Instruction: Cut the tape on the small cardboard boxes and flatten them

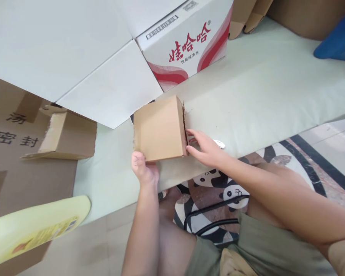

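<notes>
A small brown cardboard box [158,130] is tilted above the pale green cloth, one plain face turned up toward me. Ragged, torn edges show along its right side and, less clearly, on the left. My left hand [143,168] is closed round the lower left corner, some of its fingers hidden beneath the box. At the right side, my right hand [204,147] grips the torn edge between thumb and fingers, the fingertips partly out of sight. A small white object [219,144] lies on the cloth just behind the right hand. Something dark shows behind the box's upper left corner.
Large white cartons [109,84] and a red-and-white water carton [186,50] stand behind. At left are a big brown carton [60,172], a torn cardboard piece [71,134] and a yellow bottle [46,226]. A blue object [337,42] sits far right on the green cloth [264,84].
</notes>
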Demonstrator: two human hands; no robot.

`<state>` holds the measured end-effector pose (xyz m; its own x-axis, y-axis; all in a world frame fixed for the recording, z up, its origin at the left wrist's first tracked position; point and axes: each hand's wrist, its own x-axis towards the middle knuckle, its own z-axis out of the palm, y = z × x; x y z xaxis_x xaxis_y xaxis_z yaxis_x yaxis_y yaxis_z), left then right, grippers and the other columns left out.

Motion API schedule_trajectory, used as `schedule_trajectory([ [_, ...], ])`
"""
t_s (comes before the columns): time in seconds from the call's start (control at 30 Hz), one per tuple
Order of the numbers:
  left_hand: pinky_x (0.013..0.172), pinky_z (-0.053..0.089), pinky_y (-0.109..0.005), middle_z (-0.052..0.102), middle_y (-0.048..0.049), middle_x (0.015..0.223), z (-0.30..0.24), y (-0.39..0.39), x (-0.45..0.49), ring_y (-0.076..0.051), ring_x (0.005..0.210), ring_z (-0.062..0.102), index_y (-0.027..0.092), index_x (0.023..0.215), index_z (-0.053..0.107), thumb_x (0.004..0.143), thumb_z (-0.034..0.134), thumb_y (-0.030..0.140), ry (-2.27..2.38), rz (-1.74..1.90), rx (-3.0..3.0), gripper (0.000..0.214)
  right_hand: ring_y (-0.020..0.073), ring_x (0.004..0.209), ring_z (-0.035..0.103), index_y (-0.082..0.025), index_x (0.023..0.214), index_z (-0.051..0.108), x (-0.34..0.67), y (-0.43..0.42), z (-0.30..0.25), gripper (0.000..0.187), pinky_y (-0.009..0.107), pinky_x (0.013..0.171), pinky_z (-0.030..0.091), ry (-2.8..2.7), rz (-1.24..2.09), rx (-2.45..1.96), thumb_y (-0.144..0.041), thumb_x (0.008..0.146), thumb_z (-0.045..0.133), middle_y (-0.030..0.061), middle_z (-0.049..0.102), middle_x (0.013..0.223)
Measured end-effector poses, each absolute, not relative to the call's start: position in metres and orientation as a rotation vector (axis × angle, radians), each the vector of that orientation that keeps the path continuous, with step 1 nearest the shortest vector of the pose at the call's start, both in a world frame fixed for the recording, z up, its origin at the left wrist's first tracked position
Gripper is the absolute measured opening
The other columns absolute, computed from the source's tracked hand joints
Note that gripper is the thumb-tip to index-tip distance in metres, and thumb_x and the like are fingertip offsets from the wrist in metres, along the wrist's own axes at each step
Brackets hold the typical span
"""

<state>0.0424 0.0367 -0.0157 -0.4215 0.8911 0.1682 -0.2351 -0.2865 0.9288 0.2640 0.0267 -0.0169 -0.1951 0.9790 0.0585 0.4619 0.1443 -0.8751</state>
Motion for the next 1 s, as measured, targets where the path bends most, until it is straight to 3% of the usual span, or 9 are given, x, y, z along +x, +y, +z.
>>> schedule_trajectory([
  [0.17, 0.065, 0.049, -0.026, 0.059, 0.0016, 0.074, -0.009, 0.038, 0.033, -0.016, 0.079, 0.063, 0.019, 0.062, 0.036, 0.064, 0.076, 0.056, 1.149, 1.816, 0.68, 0.055, 0.0327, 0.119, 0.059, -0.013, 0.148, 0.034, 0.262, 0.029, -0.019, 0.076, 0.052, 0.099, 0.049, -1.759, 0.971, -1.324, -0.039, 0.081, 0.057, 0.0211, 0.048, 0.146],
  [0.3, 0.065, 0.051, -0.028, 0.061, 0.001, 0.073, -0.006, 0.04, 0.029, -0.017, 0.079, 0.065, 0.02, 0.062, 0.036, 0.068, 0.073, 0.056, 1.096, 1.753, 0.639, 0.053, 0.0304, 0.097, 0.069, -0.014, 0.141, 0.043, 0.256, 0.029, -0.011, 0.062, 0.048, 0.085, 0.055, -1.644, 0.975, -1.449, -0.035, 0.084, 0.054, 0.0171, 0.069, 0.118],
  [0.43, 0.067, 0.049, -0.028, 0.061, 0.0015, 0.077, -0.006, 0.044, 0.032, -0.017, 0.078, 0.063, 0.021, 0.068, 0.038, 0.07, 0.072, 0.049, 1.145, 1.688, 0.686, 0.044, 0.0247, 0.077, 0.072, -0.014, 0.098, 0.066, 0.245, 0.037, -0.007, 0.029, 0.036, 0.074, 0.056, -1.495, 1.171, -1.492, -0.031, 0.091, 0.043, 0.0088, 0.075, 0.075],
  [0.5, 0.059, 0.043, -0.023, 0.056, 0.0042, 0.072, -0.007, 0.043, 0.033, -0.012, 0.065, 0.056, 0.022, 0.075, 0.041, 0.07, 0.072, 0.046, 1.253, 1.666, 0.782, 0.039, 0.0233, 0.074, 0.073, -0.016, 0.079, 0.066, 0.241, 0.04, -0.005, 0.037, 0.034, 0.073, 0.056, -1.43, 1.204, -1.488, -0.032, 0.095, 0.037, 0.0086, 0.073, 0.067],
  [0.57, 0.053, 0.033, -0.021, 0.046, 0.008, 0.061, -0.008, 0.039, 0.032, -0.008, 0.051, 0.043, 0.023, 0.084, 0.048, 0.075, 0.07, 0.046, 1.47, 1.624, 0.984, 0.033, 0.0236, 0.073, 0.073, -0.016, 0.08, 0.068, 0.241, 0.04, -0.004, 0.04, 0.034, 0.076, 0.056, -1.398, 1.11, -1.511, -0.033, 0.097, 0.035, 0.0083, 0.072, 0.064],
  [0.67, 0.052, 0.029, -0.023, 0.035, 0.0107, 0.052, -0.011, 0.029, 0.032, -0.008, 0.045, 0.031, 0.021, 0.101, 0.058, 0.082, 0.064, 0.044, 1.821, 1.423, 1.41, 0.03, 0.0247, 0.081, 0.074, -0.016, 0.111, 0.068, 0.242, 0.034, -0.001, 0.041, 0.037, 0.082, 0.057, -1.423, 0.854, -1.521, -0.033, 0.098, 0.032, 0.0081, 0.075, 0.074],
  [0.77, 0.065, 0.042, -0.028, 0.053, 0.0031, 0.072, -0.014, 0.022, 0.036, -0.015, 0.066, 0.053, 0.02, 0.115, 0.057, 0.07, 0.074, 0.046, 1.844, 1.384, 1.72, 0.054, 0.0266, 0.108, 0.069, -0.017, 0.135, 0.056, 0.244, 0.024, 0.0, 0.047, 0.041, 0.094, 0.056, -1.519, 0.593, -1.419, -0.033, 0.098, 0.031, 0.0125, 0.074, 0.11],
  [0.87, 0.098, 0.043, -0.042, 0.054, -0.0113, 0.118, -0.014, 0.02, 0.044, -0.03, 0.117, 0.053, 0.02, 0.128, 0.05, 0.05, 0.086, 0.051, 1.716, 1.504, 1.889, 0.091, 0.0268, 0.129, 0.057, -0.016, 0.142, 0.051, 0.243, 0.015, 0.0, 0.05, 0.041, 0.105, 0.052, -1.656, 0.371, -1.225, -0.029, 0.098, 0.033, 0.0125, 0.06, 0.138],
  [1.0, 0.112, 0.034, -0.048, 0.049, -0.0154, 0.13, -0.005, 0.014, 0.055, -0.035, 0.13, 0.047, 0.019, 0.133, 0.044, 0.052, 0.084, 0.063, 1.515, 1.574, 1.8, 0.1, 0.0255, 0.131, 0.055, -0.018, 0.14, 0.055, 0.243, 0.009, 0.0, 0.047, 0.042, 0.109, 0.051, -1.755, 0.254, -1.061, -0.029, 0.097, 0.039, 0.0104, 0.056, 0.143],
])
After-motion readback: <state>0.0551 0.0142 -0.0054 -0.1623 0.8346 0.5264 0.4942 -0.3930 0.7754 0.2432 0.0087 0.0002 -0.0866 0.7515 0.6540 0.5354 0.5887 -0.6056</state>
